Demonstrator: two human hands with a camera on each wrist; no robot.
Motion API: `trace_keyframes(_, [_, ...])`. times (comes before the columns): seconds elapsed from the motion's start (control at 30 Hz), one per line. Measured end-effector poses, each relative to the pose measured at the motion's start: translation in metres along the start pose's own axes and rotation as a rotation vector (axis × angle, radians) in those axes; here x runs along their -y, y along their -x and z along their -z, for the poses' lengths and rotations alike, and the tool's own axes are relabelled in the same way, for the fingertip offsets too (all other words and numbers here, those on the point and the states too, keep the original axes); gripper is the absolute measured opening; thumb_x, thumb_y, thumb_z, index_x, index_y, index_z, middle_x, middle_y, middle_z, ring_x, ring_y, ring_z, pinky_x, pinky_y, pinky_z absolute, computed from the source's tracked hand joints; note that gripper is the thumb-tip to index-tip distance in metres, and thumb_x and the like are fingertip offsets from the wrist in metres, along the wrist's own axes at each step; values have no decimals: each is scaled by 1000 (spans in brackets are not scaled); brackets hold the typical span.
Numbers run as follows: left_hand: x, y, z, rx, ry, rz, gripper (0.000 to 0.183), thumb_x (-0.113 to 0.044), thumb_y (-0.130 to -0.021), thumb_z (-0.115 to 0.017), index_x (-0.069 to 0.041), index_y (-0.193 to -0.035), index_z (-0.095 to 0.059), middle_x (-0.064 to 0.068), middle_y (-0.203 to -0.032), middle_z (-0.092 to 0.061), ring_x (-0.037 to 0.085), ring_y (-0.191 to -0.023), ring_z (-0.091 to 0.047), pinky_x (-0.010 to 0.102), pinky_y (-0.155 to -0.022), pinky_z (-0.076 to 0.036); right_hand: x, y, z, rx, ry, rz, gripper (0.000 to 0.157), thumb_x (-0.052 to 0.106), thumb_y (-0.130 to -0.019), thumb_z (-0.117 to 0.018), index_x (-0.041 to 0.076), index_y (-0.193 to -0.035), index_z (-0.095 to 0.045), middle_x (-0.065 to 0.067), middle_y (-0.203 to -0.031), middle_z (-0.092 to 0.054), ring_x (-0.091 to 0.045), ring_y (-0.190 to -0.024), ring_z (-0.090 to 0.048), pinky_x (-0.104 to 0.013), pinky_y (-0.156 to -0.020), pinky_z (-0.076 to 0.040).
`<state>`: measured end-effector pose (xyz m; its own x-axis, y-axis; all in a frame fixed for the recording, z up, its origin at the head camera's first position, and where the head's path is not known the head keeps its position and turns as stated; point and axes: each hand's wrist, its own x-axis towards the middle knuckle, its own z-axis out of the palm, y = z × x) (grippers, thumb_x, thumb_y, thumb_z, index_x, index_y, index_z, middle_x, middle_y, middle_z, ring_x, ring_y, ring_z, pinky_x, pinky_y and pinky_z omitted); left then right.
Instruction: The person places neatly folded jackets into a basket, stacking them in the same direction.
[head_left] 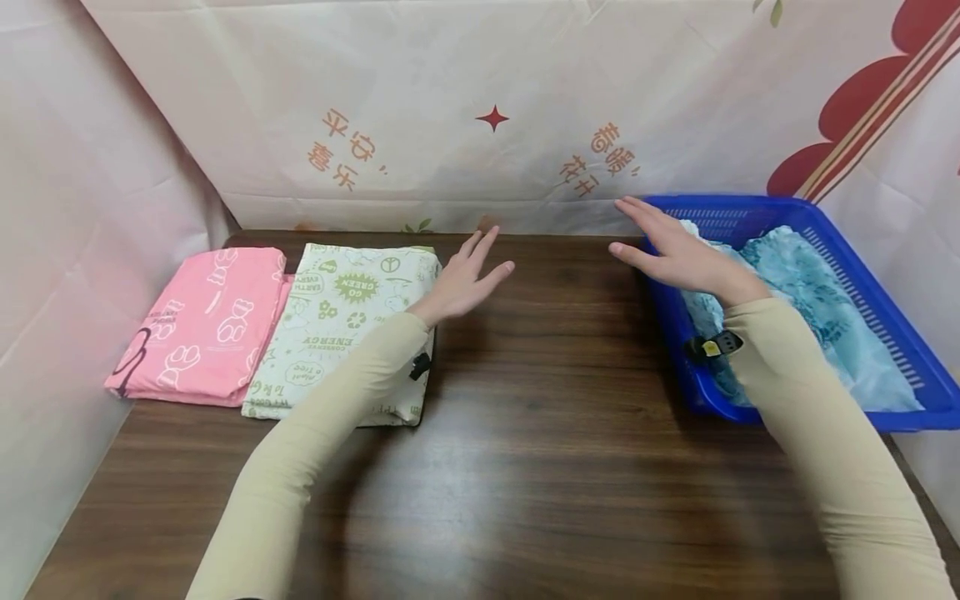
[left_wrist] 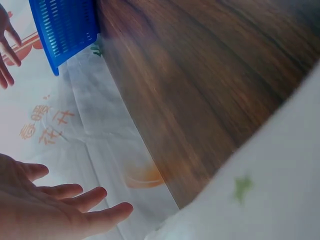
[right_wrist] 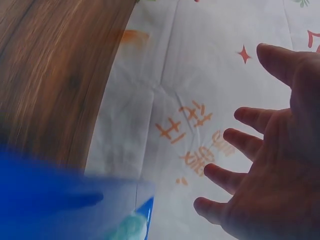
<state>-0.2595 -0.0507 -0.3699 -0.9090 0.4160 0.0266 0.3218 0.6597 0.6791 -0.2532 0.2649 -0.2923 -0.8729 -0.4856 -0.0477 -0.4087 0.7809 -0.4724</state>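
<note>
- Brown surface (head_left: 540, 467), pale backdrop (head_left: 450, 50).
- Left hand (head_left: 461, 285) was near white cloth (head_left: 337, 321), right hand (head_left: 678, 257) near basket (head_left: 873, 287); both hands empty, fingers extended.
- Pink cloth (head_left: 202, 325) lay beside white; basket held blue cloth (head_left: 825, 308).

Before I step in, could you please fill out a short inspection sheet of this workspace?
Surface: dark wood-grain table, shiny toward the front.
Job's things: folded pink cloth and folded green-printed white cloth side by side at left; blue slotted basket at right, holding light-blue cloth.
Clutter: nothing seen.
Hands: left hand near the white cloth, right hand by the basket's left side; fingers extended, both holding nothing.
Cables: nothing seen.
Surroundings: white printed backdrop behind.
</note>
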Motion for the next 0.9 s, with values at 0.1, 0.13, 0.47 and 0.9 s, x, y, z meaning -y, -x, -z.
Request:
trace_keyframes(0.1, [2, 2, 5, 3, 15, -2, 70, -57, -99, -35, -29, -156, -5, 8, -161, -3, 34, -144, -13, 53, -112, -18, 6, -6, -2, 10, 1, 9, 75, 43, -101, -46, 12, -157, -6, -17, -160, 0, -37, -144, 2, -63, -109, -5])
trace_keyframes(0.13, [2, 3, 7, 1, 15, -1, 70, -57, -100, -35, -29, -157, -5, 8, -161, -4, 33, -144, -13, 52, -112, -18, 8, -9, -3, 15, -3, 11, 75, 43, -101, -46, 13, -157, -6, -16, -160, 0, -37, -144, 2, -63, -109, -5])
trace_keyframes(0.47, [9, 17, 22, -35, 39, 41, 72, -54, -100, -37, -22, -157, -9, 11, -161, -1, 31, -145, -4, 51, -113, -13, 34, -29, -21, 0, -44, 63, 71, 40, -102, -45, 10, -156, -11, -17, -160, -5, -32, -145, -1, -55, -113, -5])
trace_keyframes(0.9, [28, 45, 56, -44, -1, 52, 72, -50, -100, -38, -18, -157, -8, 16, -160, -1, 35, -144, -9, 55, -111, -17, 53, -46, -62, 23, -100, 63, 69, 42, -102, -42, 12, -156, -12, -14, -160, -8, -29, -145, -3, -52, -114, -5])
